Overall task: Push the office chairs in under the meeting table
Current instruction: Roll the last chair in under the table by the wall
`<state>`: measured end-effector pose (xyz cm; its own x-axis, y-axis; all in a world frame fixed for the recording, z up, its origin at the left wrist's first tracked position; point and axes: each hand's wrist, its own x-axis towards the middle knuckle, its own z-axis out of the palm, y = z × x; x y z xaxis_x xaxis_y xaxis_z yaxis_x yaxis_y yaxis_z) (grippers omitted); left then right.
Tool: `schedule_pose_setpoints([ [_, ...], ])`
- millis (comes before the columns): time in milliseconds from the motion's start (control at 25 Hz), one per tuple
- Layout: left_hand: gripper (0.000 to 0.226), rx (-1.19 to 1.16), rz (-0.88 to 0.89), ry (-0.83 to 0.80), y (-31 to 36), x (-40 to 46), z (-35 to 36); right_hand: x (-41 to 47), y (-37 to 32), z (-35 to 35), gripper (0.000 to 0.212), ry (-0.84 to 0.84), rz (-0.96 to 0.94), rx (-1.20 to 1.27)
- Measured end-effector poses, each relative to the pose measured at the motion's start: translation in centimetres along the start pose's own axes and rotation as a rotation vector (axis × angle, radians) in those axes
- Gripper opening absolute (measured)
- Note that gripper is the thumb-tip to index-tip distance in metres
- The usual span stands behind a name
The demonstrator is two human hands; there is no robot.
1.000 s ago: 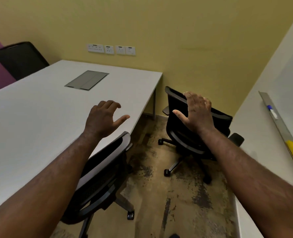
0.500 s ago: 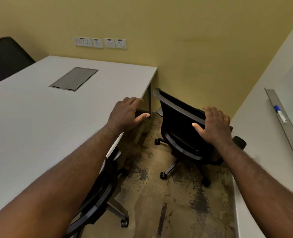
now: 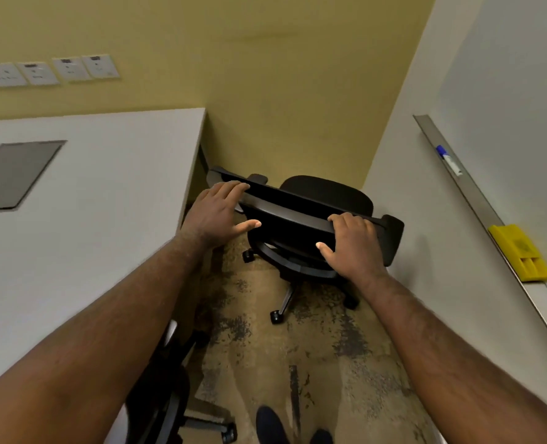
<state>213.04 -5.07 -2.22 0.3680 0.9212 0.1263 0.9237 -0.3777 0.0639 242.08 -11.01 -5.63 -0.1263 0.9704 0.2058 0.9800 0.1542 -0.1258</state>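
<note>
I've got both hands on the backrest of the black office chair (image 3: 301, 219) that sits out past the far right corner of the meeting table (image 3: 105, 193), not tucked under it at all. My left hand (image 3: 216, 216) curls its fingers over the top rail near the left end, thumb sticking out along the back. My right hand (image 3: 349, 241) grips the rail near the right end the same way, fingers hooked over the top.

The chair is boxed in: yellow wall (image 3: 265, 75) right behind it, white side wall on the right, table corner and its leg just beside the left end of the backrest. The seat pad (image 3: 329, 190) faces the yellow wall.

A second chair (image 3: 166, 389) is shoved mostly under the table's near right edge, just by my left arm.

The table top is smooth matte white with a flat grey cable hatch (image 3: 16, 174). The chair back is a curved hard plastic rim, on a star base with castors (image 3: 275, 317). The floor is blotchy, worn tan carpet (image 3: 297, 363). On the right there's a metal whiteboard tray (image 3: 477, 200) with a blue-capped marker (image 3: 448, 160) and a chunky yellow eraser (image 3: 520, 251).
</note>
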Motion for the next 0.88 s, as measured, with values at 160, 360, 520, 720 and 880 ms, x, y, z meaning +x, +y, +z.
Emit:
schedule_pose_setpoints([
  [160,0.092,0.009,0.101,-0.066,-0.8,3.1,1.6,0.9,-0.6,0.7,0.041,0.044,0.078,-0.048],
  [360,0.089,0.04,0.17,-0.14,-1.4,5.9,2.9,2.5,-1.1,0.3,0.031,-0.097,0.154,-0.144],
  [520,0.082,0.027,0.208,-0.165,-1.9,6.0,3.1,2.9,-1.7,0.3,0.03,-0.149,0.193,-0.157],
  [720,0.084,0.014,0.182,-0.207,-1.5,5.0,2.7,2.2,-1.9,0.5,0.026,-0.12,0.154,-0.172],
  [880,0.083,-0.001,0.135,-0.181,0.0,3.3,2.6,1.7,-0.4,0.3,0.024,-0.122,0.081,-0.191],
])
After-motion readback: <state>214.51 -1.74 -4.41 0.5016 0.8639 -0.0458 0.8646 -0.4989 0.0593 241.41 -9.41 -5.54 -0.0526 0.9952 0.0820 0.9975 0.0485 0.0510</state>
